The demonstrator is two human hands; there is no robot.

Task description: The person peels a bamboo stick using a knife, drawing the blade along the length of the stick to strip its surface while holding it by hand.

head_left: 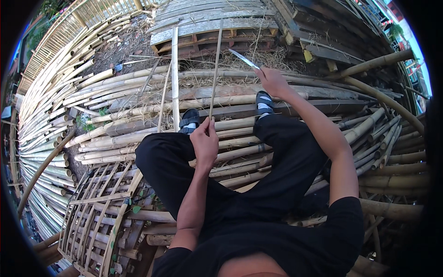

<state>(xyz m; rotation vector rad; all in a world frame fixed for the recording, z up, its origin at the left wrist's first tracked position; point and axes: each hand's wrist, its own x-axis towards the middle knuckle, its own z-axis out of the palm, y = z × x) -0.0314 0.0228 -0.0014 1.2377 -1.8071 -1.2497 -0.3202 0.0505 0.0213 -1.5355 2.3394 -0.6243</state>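
Observation:
Between the fingertips of my left hand (205,142) is the near end of a thin bamboo strip (216,69). The strip runs away from me, its far end reaching the wooden pallet (207,34). My right hand (273,83) is closed round the handle of a knife (243,58), whose handle is mostly hidden. Its bright blade points forward and left, apart from the strip. Left of the held strip, a wider pale bamboo slat (175,78) stands beside my left sandal (189,120).
Bamboo poles (235,124) lie in layers under and around my legs. A long pile of cut bamboo (41,134) fills the left side. Nearby is a slatted bamboo frame (99,207). Dark planks (332,34) are stacked at the far right, near a curved pole (387,99).

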